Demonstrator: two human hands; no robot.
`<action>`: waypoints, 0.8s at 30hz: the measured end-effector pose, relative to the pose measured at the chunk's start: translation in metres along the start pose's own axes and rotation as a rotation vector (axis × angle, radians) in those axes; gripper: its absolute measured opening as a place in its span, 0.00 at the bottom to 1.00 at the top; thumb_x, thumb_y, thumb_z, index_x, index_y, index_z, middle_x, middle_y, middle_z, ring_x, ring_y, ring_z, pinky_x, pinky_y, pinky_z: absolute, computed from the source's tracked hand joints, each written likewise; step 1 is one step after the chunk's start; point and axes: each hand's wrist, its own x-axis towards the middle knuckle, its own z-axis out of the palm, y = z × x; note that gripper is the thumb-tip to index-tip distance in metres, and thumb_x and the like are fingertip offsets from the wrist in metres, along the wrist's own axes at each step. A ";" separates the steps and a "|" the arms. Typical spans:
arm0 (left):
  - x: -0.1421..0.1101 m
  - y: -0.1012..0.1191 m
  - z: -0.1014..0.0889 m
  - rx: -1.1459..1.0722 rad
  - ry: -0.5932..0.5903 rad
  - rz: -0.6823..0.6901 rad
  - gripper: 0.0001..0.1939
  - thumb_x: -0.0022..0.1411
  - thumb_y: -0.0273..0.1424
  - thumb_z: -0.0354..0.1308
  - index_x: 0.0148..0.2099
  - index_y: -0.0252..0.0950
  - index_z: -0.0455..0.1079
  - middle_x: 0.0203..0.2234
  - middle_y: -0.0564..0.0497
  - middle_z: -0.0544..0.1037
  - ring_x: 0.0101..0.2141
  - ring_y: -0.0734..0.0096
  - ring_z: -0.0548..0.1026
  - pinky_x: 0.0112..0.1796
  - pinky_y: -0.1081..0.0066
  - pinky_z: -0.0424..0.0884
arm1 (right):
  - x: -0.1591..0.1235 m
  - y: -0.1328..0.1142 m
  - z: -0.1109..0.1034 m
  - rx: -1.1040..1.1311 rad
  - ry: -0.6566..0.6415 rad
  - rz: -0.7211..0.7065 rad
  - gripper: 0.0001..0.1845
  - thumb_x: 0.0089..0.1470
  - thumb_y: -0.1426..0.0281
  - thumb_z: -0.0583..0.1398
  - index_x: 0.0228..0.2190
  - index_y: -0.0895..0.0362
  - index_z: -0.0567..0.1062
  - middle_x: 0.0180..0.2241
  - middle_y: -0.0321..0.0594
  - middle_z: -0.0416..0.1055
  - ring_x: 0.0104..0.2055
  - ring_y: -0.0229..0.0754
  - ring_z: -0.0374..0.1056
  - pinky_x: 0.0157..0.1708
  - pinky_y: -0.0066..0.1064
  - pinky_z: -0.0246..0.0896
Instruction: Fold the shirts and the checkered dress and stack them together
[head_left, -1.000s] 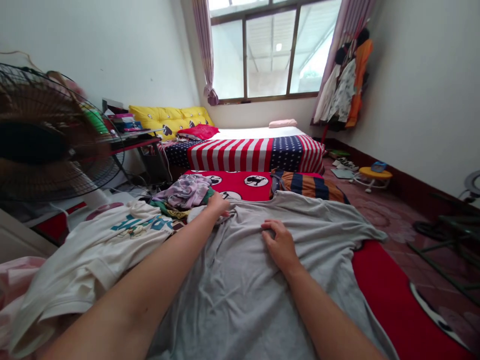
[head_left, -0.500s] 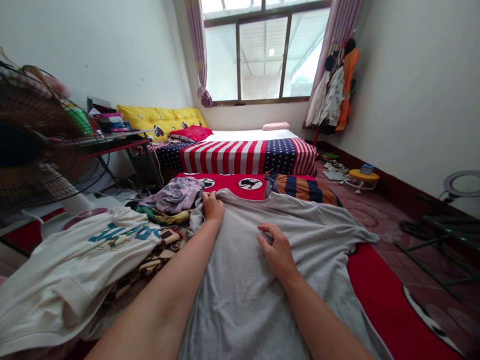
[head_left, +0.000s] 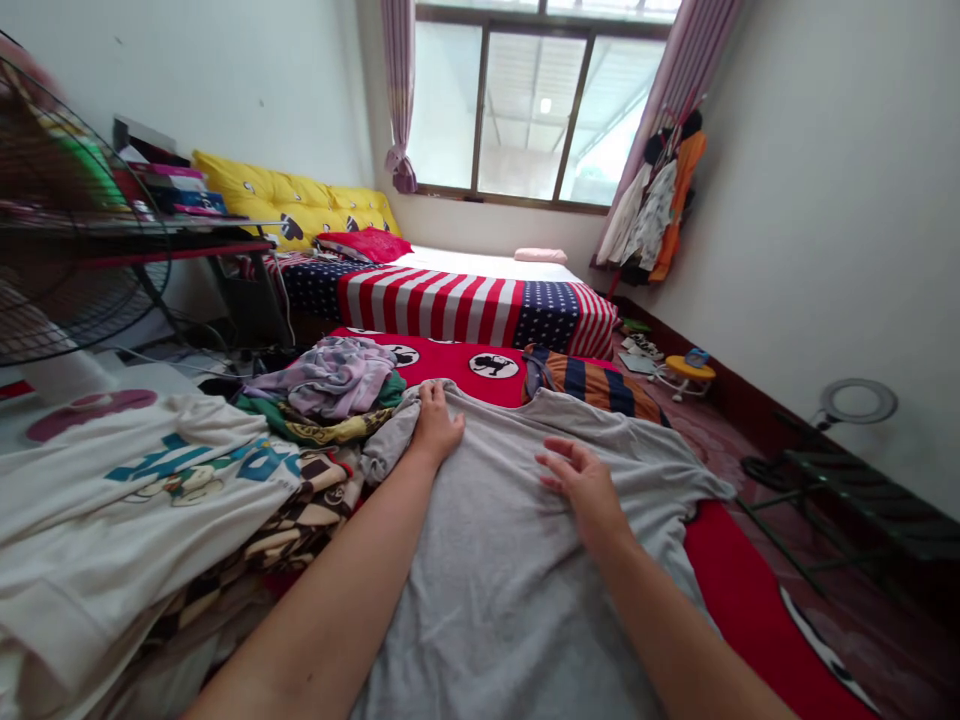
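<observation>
We see the gray shirt (head_left: pixel 495 560) spread over the red blanket (head_left: pixel 731 570), its neckline at the far side. Our left hand (head_left: pixel 439 425) lies palm down near its left shoulder, arm stretched forward, fingers pointing away; we cannot tell whether they pinch the cloth. Our right hand (head_left: pixel 589 490) hovers over the chest, fingers loosely bent and parted, grasping nothing. Just left of the shirt sit a lavender garment (head_left: pixel 341 375) and a white printed shirt (head_left: pixel 180 480); beyond the collar lies a striped garment (head_left: pixel 592 385).
</observation>
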 end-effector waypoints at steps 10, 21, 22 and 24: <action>0.000 0.000 0.001 -0.015 0.015 0.049 0.30 0.48 0.26 0.60 0.55 0.25 0.60 0.47 0.36 0.63 0.51 0.49 0.66 0.56 0.56 0.62 | 0.106 -0.025 -0.042 -0.714 0.286 -0.137 0.19 0.35 0.69 0.69 0.35 0.55 0.77 0.28 0.43 0.76 0.43 0.56 0.71 0.43 0.41 0.61; 0.006 0.024 -0.021 -0.005 0.083 0.305 0.32 0.58 0.27 0.55 0.63 0.26 0.52 0.56 0.36 0.59 0.59 0.52 0.59 0.60 0.57 0.57 | 0.126 -0.043 -0.069 -0.136 0.500 -0.009 0.07 0.50 0.72 0.55 0.22 0.56 0.66 0.15 0.32 0.68 0.13 0.32 0.62 0.11 0.21 0.54; 0.010 0.024 -0.022 0.010 0.073 0.320 0.32 0.59 0.28 0.54 0.64 0.26 0.51 0.57 0.35 0.58 0.59 0.51 0.58 0.60 0.57 0.57 | 0.128 -0.046 -0.071 -0.085 0.500 0.005 0.07 0.50 0.72 0.55 0.22 0.56 0.65 0.15 0.32 0.69 0.13 0.32 0.62 0.10 0.20 0.54; 0.018 0.022 -0.020 0.046 0.042 0.341 0.31 0.61 0.30 0.53 0.64 0.25 0.50 0.58 0.34 0.57 0.60 0.51 0.57 0.60 0.56 0.56 | 0.131 -0.048 -0.074 -0.002 0.492 0.027 0.07 0.51 0.73 0.56 0.22 0.56 0.65 0.15 0.32 0.69 0.13 0.32 0.64 0.10 0.19 0.56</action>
